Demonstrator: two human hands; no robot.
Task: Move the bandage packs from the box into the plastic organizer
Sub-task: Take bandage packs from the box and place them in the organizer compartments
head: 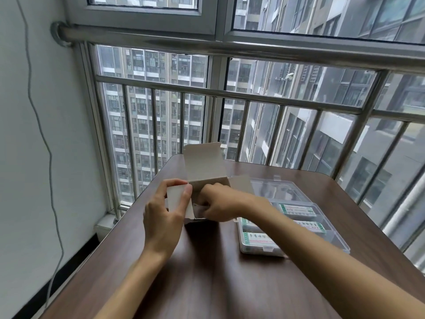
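Note:
A small cardboard box (204, 166) stands open on the dark wooden table (207, 272), its lid flap raised at the back. My left hand (164, 217) grips the box's white left side flap between thumb and fingers. My right hand (220, 203) reaches into the box with its fingers curled inside; what they hold is hidden. To the right lies a clear plastic organizer (335, 240) with its lid open. Three white-and-green bandage packs (296, 209) lie in its compartments, partly covered by my right forearm.
A steel railing (230, 95) and window run along the table's far side, close behind the box. A white wall with a hanging grey cable (43, 134) is on the left. The table's left edge slopes toward the near corner.

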